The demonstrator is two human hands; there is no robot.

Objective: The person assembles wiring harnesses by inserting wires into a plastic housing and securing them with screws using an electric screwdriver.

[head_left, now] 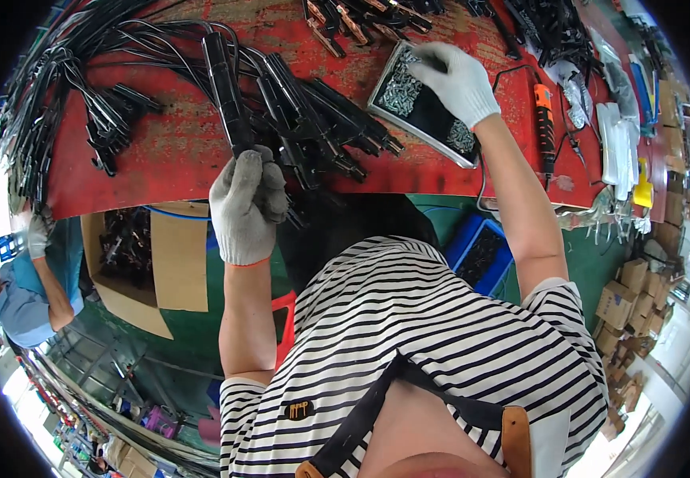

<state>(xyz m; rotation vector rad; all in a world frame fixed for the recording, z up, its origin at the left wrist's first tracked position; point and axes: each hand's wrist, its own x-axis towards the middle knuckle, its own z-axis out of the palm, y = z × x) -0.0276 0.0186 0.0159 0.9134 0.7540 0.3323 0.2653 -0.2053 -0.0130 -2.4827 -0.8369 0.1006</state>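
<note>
My left hand (247, 205), in a pale glove with grey fingertips, is closed around the lower end of a long black plastic handle (224, 84). A black cable runs from the handle's far end. My right hand (456, 82), gloved in white, is over a shallow metal tray (424, 143) with its fingers bent together at the small silver screws (401, 89). Whether a screw is between those fingertips is too small to tell. More black handles (289, 95) with cables lie heaped beside my left hand, some with copper-coloured ends.
On the red worktable (161, 171), an orange and black electric screwdriver (545, 119) lies to the right. Copper-coloured clamp parts (353, 24) are at the back; black cables (66, 48) hang over the left side. Below stand a cardboard box (181, 271) and a blue bin (480, 255). Another person (30, 291) works at far left.
</note>
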